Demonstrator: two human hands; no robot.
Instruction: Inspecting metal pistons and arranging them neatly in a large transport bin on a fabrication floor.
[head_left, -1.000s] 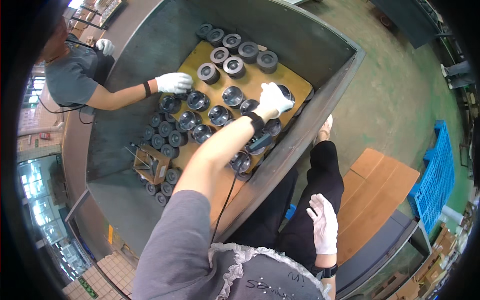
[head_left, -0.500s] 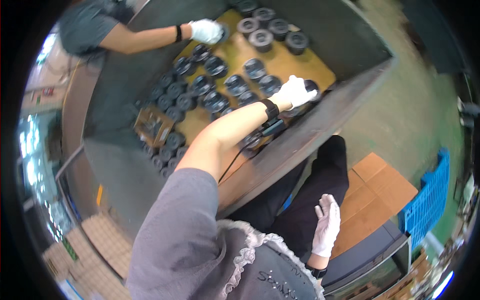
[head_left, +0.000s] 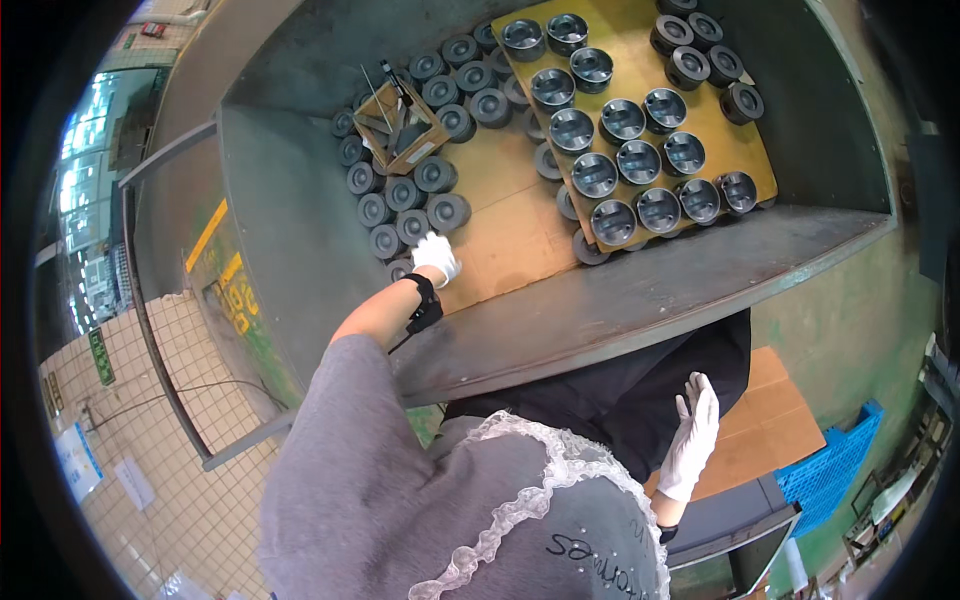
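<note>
Matte, dark grey metal cylinders (head_left: 404,193), each a squat round drum with a recessed ring on its top face, are packed together at the left end of a large bin. At their near edge is the person's left hand (head_left: 437,258) in a white fabric glove; its fingers point down and away from me, and I can't tell whether they grip or touch a cylinder. Taking that hand as the centre of a clock, 12 being the far side, a small open wooden box (head_left: 441,134) of slender tools sits tilted among the cylinders between 11 and 12. Bare brown sheeting (head_left: 505,225) covers the bin's bottom between 1 and 2. At 2 o'clock lies a flat yellowish board (head_left: 606,92) carrying shiny, hollow metal cups (head_left: 638,161) in rows, open ends up; more matte cylinders peek from beneath its left edge, and others stand at the board's own 1 o'clock. The bin (head_left: 640,305) has smooth, scuffed grey metal walls. Outside it at 4 o'clock, the gloved right hand (head_left: 693,435) is empty, fingers extended; beyond are flattened cardboard (head_left: 775,425) and a blue slatted pallet (head_left: 830,470). Square beige tiles (head_left: 205,420) pave 8 o'clock.
</note>
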